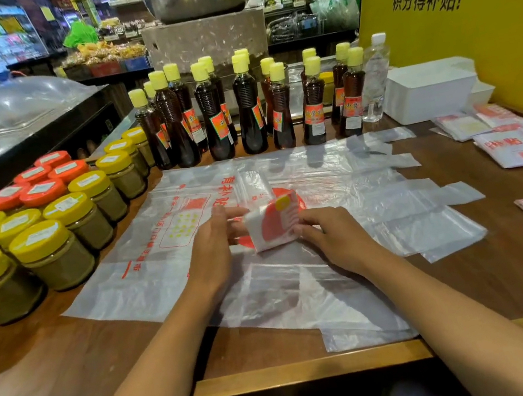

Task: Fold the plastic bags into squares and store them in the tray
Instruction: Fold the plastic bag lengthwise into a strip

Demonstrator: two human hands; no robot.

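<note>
While flat bags [333, 166] lie beneath, both hands pinch a folded bag [272, 221].

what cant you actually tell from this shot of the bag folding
Head view:
- Folded bag: layer count hidden by its own top face.
- Left hand: fingertips hidden behind the folded bag.
- Folded squares at right: cut off by the frame edge.
- Bottle labels: too small to read.

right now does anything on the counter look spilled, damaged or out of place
Nothing spilled or broken. The flat plastic bags lie fanned and overlapping, one corner near the counter's front edge. Both hands hold the folded bag.
</note>
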